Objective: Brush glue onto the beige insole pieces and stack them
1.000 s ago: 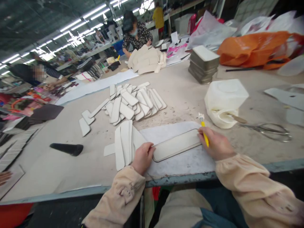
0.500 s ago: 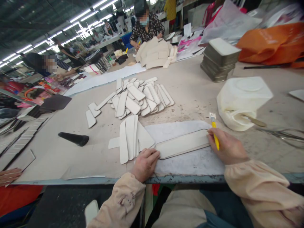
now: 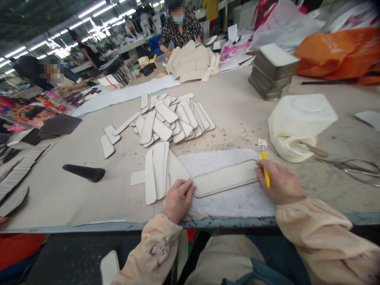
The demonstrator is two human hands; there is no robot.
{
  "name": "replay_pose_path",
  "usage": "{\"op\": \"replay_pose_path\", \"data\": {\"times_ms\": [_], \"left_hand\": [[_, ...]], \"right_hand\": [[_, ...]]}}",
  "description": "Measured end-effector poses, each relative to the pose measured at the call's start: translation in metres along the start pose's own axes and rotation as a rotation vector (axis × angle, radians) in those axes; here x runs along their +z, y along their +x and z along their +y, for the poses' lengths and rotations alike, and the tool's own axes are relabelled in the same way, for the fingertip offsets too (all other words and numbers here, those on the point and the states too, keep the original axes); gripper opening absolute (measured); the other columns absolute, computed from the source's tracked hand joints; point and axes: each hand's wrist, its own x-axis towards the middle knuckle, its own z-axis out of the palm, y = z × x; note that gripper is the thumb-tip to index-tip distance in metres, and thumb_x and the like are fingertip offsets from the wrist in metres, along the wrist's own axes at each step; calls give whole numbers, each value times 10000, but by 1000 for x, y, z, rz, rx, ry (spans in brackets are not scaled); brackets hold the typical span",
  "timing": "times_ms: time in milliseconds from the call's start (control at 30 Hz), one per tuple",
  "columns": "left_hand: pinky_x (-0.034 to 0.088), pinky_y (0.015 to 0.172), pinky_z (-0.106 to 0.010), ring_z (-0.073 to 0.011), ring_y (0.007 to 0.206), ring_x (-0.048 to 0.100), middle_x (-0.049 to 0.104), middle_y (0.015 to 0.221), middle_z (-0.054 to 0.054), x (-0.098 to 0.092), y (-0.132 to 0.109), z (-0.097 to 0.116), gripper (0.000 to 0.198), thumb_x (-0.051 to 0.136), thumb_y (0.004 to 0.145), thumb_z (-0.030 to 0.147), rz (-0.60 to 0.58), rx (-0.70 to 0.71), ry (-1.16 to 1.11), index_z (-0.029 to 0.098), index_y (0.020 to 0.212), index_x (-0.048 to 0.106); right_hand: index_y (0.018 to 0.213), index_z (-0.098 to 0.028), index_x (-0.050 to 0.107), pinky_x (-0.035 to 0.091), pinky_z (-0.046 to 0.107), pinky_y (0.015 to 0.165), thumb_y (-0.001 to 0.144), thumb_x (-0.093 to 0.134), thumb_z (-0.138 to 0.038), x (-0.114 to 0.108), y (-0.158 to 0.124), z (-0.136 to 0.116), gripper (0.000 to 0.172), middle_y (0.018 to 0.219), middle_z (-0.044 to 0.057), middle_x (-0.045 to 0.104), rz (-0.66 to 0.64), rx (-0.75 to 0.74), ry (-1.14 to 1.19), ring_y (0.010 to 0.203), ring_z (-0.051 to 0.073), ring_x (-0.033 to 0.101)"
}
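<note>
A long off-white panel [image 3: 225, 179] with a dark rim lies on a pale sheet [image 3: 234, 206] near the table's front edge. My left hand [image 3: 178, 201] is closed with its fingertips at the panel's left end. At the right end, my right hand [image 3: 280, 181] pinches the panel's edge and also holds a yellow-handled brush [image 3: 266, 170], its whitish, clogged bristles pointing up. Fanned white strips [image 3: 157, 170] lie just left of the panel. Behind them is a loose pile of smaller rounded panels [image 3: 169, 122].
A cut-open white jug [image 3: 299, 122] with a flat stick in its mouth stands at right, beside scissors [image 3: 353, 164]. Stacked dark-edged pieces [image 3: 273, 71] and an orange bag [image 3: 338, 53] are behind. A black tapered object [image 3: 84, 172] lies at left. A co-worker [image 3: 181, 33] sits across the table.
The view has shifted slightly, so the table's contents sit a little further left. My left fingers have moved slightly at the panel's end. At far left, another person's hand has mostly left view.
</note>
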Motion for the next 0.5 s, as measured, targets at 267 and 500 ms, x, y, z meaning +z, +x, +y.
{"op": "replay_pose_path", "data": {"times_ms": [267,500], "left_hand": [[517,663,-232,-131,740,649,668,835,-36,3,-1,-3,233,559,889,342,-12,-28,0,200,954,731],[502,576,-202,-114,681,659,677,834,-1,5,0,-9,275,558,878,423,52,31,18,238,997,724]], "right_hand": [[1076,-180,594,489,287,661,920,461,-222,-1,0,0,209,936,82,694,-35,24,63,794,205,662],[1081,-197,566,513,282,713,892,461,-129,-1,2,-2,227,953,79,685,-76,67,147,829,192,660]]}}
